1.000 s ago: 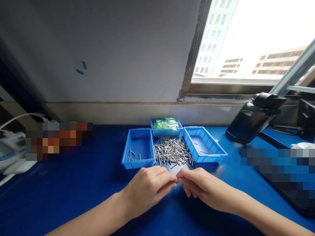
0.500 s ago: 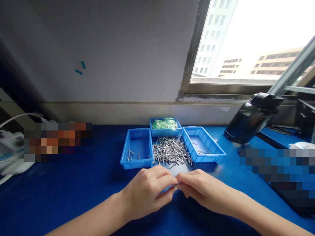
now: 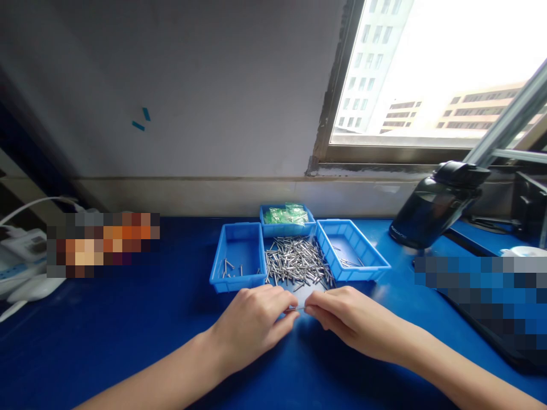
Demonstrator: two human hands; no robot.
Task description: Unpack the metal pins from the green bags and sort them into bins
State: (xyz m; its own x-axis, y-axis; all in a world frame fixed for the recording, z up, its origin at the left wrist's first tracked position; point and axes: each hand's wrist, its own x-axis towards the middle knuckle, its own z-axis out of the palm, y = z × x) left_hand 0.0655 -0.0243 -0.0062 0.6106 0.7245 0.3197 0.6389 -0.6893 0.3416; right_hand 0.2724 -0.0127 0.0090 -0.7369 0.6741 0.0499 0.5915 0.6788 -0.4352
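Observation:
A thin metal pin (image 3: 300,308), possibly a rivet, spans the small gap between my two hands. My right hand (image 3: 346,316) pinches one end with thumb and fingertips. On the other side, the curled fingers and thumb of my left hand (image 3: 252,319) close around the pin's other end, partly hiding it. Just beyond my hands lies a heap of slim silver metal pins (image 3: 297,262). To its left, a blue tray (image 3: 237,283) holds several pins. The blue tray (image 3: 363,274) on the right also has several pins lying inside.
Behind the heap, a smaller blue tray (image 3: 280,230) contains green plastic packets (image 3: 290,214). A dark bottle (image 3: 431,208) stands at the right near the window. White cables and a power strip (image 3: 25,265) are at the left. Blurred patches cover things on both sides.
My hands have drawn slightly apart and a little away from me, so more of the pin shows between them. The trays and heap look the same.

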